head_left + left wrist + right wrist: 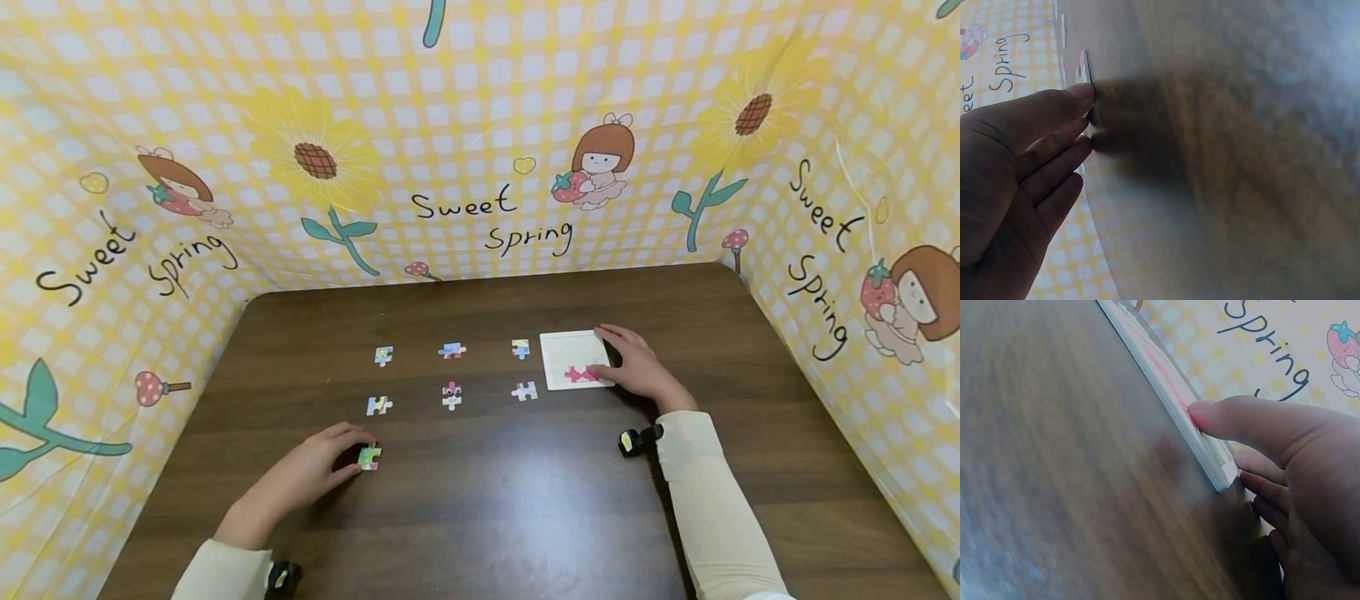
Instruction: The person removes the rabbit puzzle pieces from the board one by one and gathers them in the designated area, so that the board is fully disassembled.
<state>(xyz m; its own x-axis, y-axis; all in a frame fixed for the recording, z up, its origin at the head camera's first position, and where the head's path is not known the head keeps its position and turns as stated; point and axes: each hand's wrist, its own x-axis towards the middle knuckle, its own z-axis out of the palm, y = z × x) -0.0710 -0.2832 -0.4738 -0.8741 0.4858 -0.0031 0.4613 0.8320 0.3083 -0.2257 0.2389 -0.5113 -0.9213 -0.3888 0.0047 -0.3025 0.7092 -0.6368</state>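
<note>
My left hand (pixel 318 467) pinches a green puzzle piece (pixel 369 457) with pink at one corner, low over the table at the front left. In the left wrist view the piece (pixel 1084 67) shows edge-on past my thumb. My right hand (pixel 636 365) grips the right side of a white square puzzle tray (pixel 567 353). Its thumb (pixel 1210 417) presses on the pink puzzle pieces (pixel 577 374) along the tray's front edge, while the other fingers lie along the outer side. Part of the pink pieces is hidden under the thumb.
Two rows of loose pieces lie left of the tray, among them a blue one (pixel 452 351), a pink-and-white one (pixel 452 396) and a pale one (pixel 525 391). The brown table (pixel 480 517) is enclosed by a yellow checked cloth (pixel 465 117) at the back and sides.
</note>
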